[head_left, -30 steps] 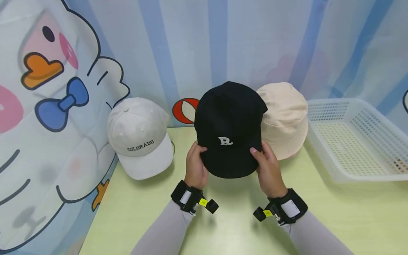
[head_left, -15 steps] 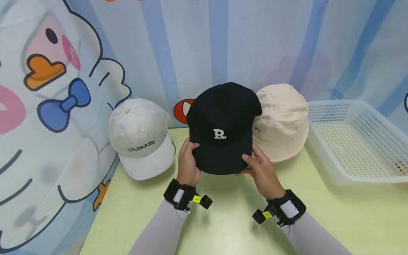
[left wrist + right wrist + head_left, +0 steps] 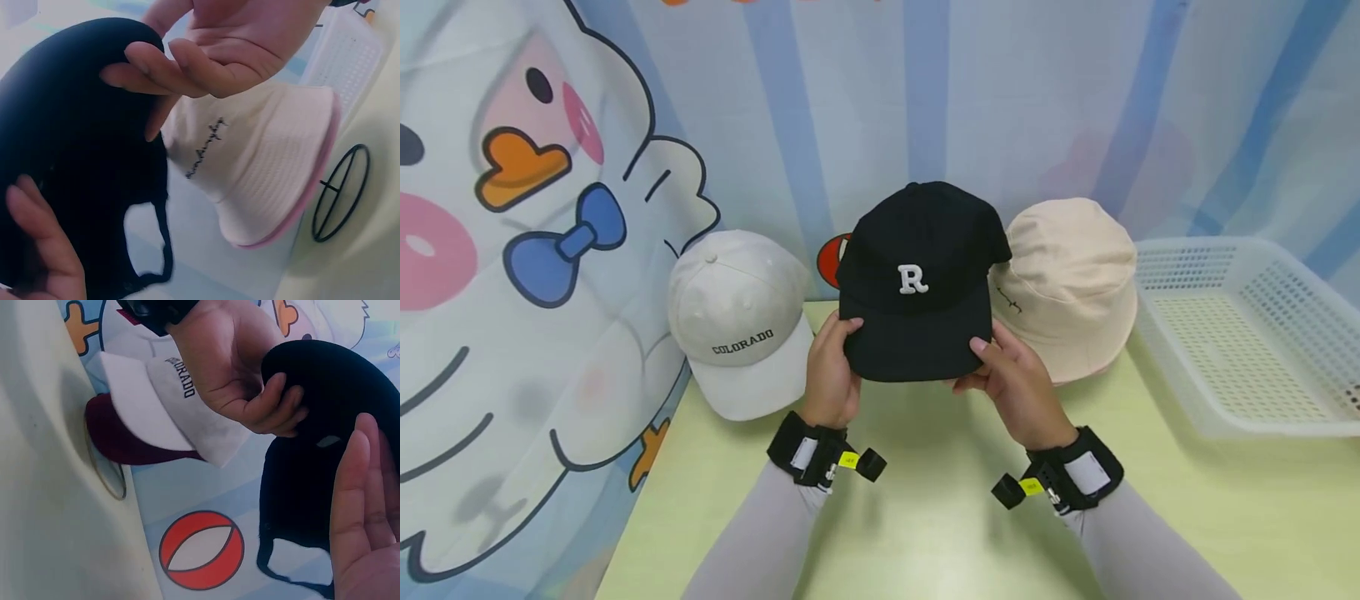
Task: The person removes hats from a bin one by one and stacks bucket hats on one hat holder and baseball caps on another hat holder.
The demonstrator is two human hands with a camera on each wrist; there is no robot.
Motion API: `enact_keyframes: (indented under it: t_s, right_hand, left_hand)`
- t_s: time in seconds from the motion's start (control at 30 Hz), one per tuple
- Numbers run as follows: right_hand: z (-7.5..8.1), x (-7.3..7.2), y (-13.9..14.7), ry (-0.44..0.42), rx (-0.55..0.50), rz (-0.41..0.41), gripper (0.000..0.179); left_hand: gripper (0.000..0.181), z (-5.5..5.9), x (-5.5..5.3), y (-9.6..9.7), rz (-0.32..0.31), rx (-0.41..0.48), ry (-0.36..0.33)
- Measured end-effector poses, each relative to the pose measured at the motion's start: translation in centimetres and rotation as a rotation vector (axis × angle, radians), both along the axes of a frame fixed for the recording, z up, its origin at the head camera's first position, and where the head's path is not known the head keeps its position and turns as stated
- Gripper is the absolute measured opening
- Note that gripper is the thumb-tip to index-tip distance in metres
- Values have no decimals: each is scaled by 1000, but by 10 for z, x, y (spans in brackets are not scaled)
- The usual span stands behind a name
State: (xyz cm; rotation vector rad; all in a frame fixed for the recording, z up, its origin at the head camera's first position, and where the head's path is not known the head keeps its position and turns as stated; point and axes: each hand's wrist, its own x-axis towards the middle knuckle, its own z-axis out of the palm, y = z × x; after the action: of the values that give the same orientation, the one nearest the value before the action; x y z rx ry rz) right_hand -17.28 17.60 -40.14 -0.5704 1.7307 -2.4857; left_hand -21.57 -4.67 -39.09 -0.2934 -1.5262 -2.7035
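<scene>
A black cap (image 3: 917,242) with a white letter R is held up over the table in both hands, brim towards me. My left hand (image 3: 831,371) grips the brim's left side, thumb on top and fingers beneath. On the right side, my right hand (image 3: 1011,379) pinches the brim the same way. The left wrist view shows the underside of the black cap (image 3: 81,137) and the strap at its back opening. To the left stands a white cap (image 3: 737,325) lettered COLORADO, with a dark red brim (image 3: 115,434) under it. A cream bucket hat (image 3: 1067,292) stands just behind on the right.
A white plastic basket (image 3: 1217,408) stands at the table's right. Below the bucket hat, a black wire ring base (image 3: 340,194) rests on the table (image 3: 925,533); a metal ring (image 3: 106,462) shows by the red brim. A printed cartoon curtain (image 3: 865,108) hangs behind.
Both hands have shifted the black cap left and a little up, tilting it so the brim looks shorter. More of the bucket hat and its dark script now shows. The head view has shifted slightly.
</scene>
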Motion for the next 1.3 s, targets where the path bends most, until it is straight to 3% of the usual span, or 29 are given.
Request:
enact_keyframes:
  t_s: [0.33,0.57,0.8,1.03,1.3]
  right_hand:
    - [32,-21,-19,-28,-103,54,26]
    - [59,-35,-31,-123,-196,23,21]
    - [78,-50,-44,-161,-197,19,24]
    - [86,-63,-60,-159,-155,61,21]
    - [96,-81,-85,-105,-119,108,21]
  left_hand:
    - [16,30,-10,-20,-1,-26,-56]
    - [21,53,-17,-33,-8,-64,-19]
    - [29,73,-23,-49,-18,-142,-9]
    - [30,84,-34,-66,-17,-1,-34]
    - [22,93,-43,-93,-11,154,6]
